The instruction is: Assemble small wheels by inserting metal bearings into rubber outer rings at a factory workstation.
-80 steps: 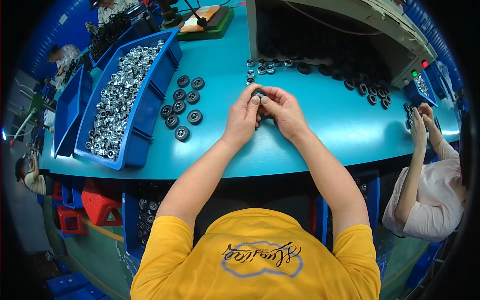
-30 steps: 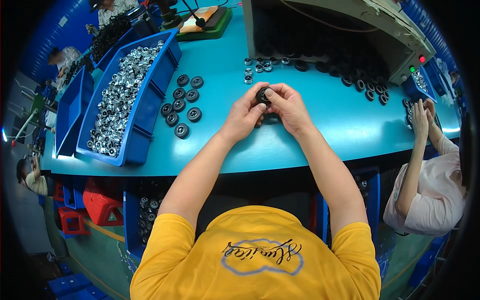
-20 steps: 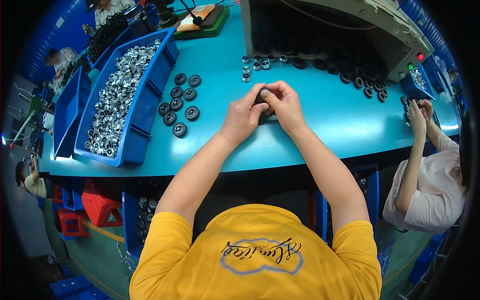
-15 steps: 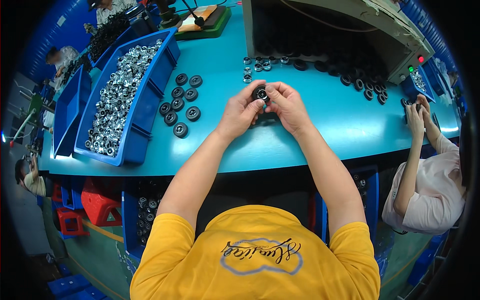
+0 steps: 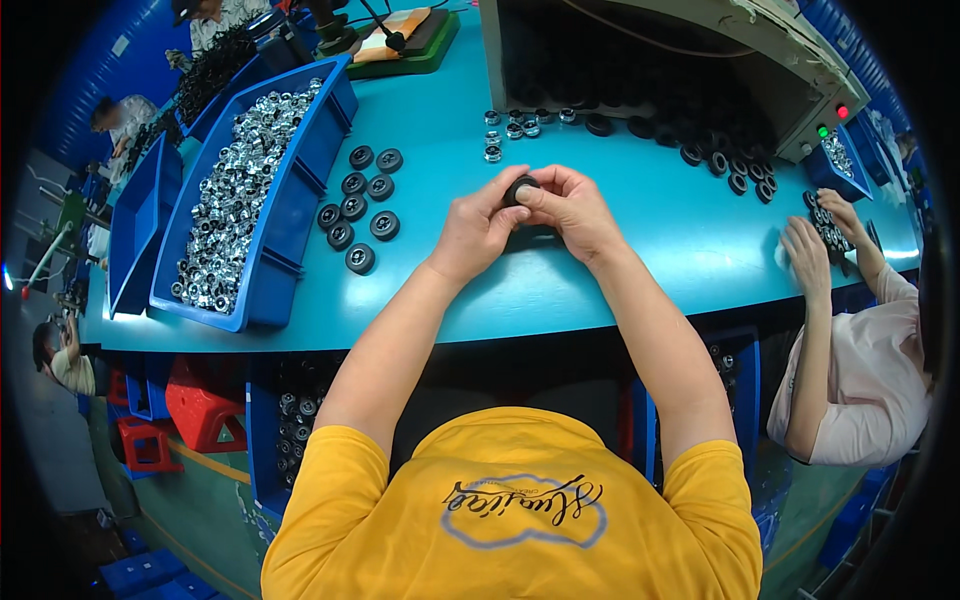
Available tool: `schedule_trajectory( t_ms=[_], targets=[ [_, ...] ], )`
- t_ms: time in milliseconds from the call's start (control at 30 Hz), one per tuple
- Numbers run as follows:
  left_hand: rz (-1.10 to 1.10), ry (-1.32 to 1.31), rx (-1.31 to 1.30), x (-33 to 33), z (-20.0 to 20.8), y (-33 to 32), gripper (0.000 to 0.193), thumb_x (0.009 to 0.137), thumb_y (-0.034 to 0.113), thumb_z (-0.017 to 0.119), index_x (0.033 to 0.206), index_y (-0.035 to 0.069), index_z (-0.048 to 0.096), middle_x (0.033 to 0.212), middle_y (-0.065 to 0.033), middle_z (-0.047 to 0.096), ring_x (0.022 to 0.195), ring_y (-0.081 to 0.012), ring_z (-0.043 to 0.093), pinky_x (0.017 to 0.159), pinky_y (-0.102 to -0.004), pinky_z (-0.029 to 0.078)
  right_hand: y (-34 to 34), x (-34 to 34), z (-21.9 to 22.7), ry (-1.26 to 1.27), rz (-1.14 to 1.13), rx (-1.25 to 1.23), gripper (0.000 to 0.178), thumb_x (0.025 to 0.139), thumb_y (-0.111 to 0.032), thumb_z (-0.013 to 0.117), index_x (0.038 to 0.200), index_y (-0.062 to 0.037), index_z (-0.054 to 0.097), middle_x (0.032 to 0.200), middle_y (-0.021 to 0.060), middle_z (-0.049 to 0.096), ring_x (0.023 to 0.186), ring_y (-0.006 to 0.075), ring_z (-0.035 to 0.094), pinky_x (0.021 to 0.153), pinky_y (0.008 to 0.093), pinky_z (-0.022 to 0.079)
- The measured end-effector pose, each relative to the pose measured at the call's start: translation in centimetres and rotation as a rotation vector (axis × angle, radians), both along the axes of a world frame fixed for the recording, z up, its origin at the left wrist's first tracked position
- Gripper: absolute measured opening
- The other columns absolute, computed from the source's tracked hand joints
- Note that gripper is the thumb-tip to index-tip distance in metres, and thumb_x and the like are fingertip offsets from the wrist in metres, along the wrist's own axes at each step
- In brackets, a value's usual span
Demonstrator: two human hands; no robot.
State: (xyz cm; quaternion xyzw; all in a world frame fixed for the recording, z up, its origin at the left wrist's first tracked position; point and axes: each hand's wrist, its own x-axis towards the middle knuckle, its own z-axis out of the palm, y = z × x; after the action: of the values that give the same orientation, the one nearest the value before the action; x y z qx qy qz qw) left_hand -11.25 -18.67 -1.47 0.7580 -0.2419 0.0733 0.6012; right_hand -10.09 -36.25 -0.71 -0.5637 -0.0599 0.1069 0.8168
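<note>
Between both hands, above the blue-green table, is a small black toy wheel (image 5: pixel 516 188). My left hand (image 5: pixel 477 224) grips its left side with thumb and fingers. My right hand (image 5: pixel 571 212) closes on it from the right, its thumb pressed over the wheel's face, so the hub is mostly covered. To the left of my hands lie several black wheels with hubs fitted (image 5: pixel 383 225). Just beyond my hands stand several loose chrome hubs (image 5: pixel 493 153). Several black tires (image 5: pixel 738 184) lie at the far right of them.
A long blue bin (image 5: pixel 292 190) full of chrome hubs (image 5: pixel 235 200) stands at left, beside another blue bin (image 5: pixel 135 230). A grey machine housing (image 5: pixel 810 80) with lit buttons stands at back right, black tires heaped inside. At right, a co-worker's hands (image 5: pixel 808 255) are over small parts.
My right thumb has moved onto the wheel's face, and the wheel has turned so its hub shows less. The co-worker's hands at right have moved apart.
</note>
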Motion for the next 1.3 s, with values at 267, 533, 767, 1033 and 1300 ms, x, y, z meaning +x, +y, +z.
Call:
schedule_trajectory(
  t_ms=[267, 533, 767, 1033, 1300],
  targets=[
    [-0.159, 0.361, -0.121, -0.1, 1.4, 1.1, 0.048, 0.1, 0.007, 0.06, 0.147, 0.01, 0.052, 0.077, -0.0002, 0.062, 0.063, -0.0064, 0.056, 0.054, -0.0213, 0.049, -1.4, 1.0, -0.8, 0.17, 0.19, 0.127, 0.024, 0.097, -0.027, 0.072, 0.102, -0.0045, 0.067, 0.09, 0.0039, 0.07, 0.078, 0.0104, 0.068, 0.071, 0.0224, 0.058],
    [-0.222, 0.475, -0.381, 0.4, 0.8, 1.1, 0.04, 0.106, 0.021, 0.055, 0.145, 0.008, 0.054, 0.074, -0.0008, 0.062, 0.06, -0.0058, 0.055, 0.052, -0.0214, 0.047, -0.5, 0.5, 0.1, 0.099, 0.151, 0.096, 0.025, 0.098, -0.027, 0.071, 0.103, -0.0042, 0.065, 0.092, 0.0045, 0.069, 0.078, 0.0109, 0.066, 0.072, 0.023, 0.057],
    [-0.089, 0.423, -0.298, 0.6, 0.5, 1.3, 0.033, 0.108, 0.022, 0.05, 0.134, 0.007, 0.063, 0.084, 0.0012, 0.063, 0.063, -0.0036, 0.05, 0.053, -0.0192, 0.04, 0.7, 0.1, -0.1, -0.183, 0.01, -0.179, 0.021, 0.096, -0.017, 0.072, 0.107, -0.0004, 0.064, 0.096, 0.0062, 0.069, 0.082, 0.0112, 0.066, 0.069, 0.0245, 0.056],
    [-0.063, 0.421, -0.263, 0.1, 1.0, 0.9, 0.03, 0.106, 0.019, 0.051, 0.131, 0.008, 0.065, 0.088, 0.0026, 0.064, 0.064, -0.0019, 0.048, 0.055, -0.0176, 0.04, 0.4, 0.2, -0.2, -0.001, 0.019, -0.059, 0.025, 0.094, -0.012, 0.07, 0.115, 0.002, 0.064, 0.102, 0.009, 0.07, 0.086, 0.0136, 0.069, 0.076, 0.0272, 0.06],
    [0.06, 0.039, -0.098, 1.4, -1.3, 0.3, 0.037, 0.103, 0.011, 0.057, 0.14, 0.009, 0.059, 0.083, 0.0003, 0.061, 0.061, -0.0036, 0.052, 0.05, -0.0188, 0.041, 1.2, 0.2, -0.3, -0.098, -0.049, -0.187, 0.028, 0.091, -0.011, 0.072, 0.114, 0.0044, 0.066, 0.101, 0.0089, 0.071, 0.087, 0.0136, 0.069, 0.078, 0.0257, 0.06]
  ],
)
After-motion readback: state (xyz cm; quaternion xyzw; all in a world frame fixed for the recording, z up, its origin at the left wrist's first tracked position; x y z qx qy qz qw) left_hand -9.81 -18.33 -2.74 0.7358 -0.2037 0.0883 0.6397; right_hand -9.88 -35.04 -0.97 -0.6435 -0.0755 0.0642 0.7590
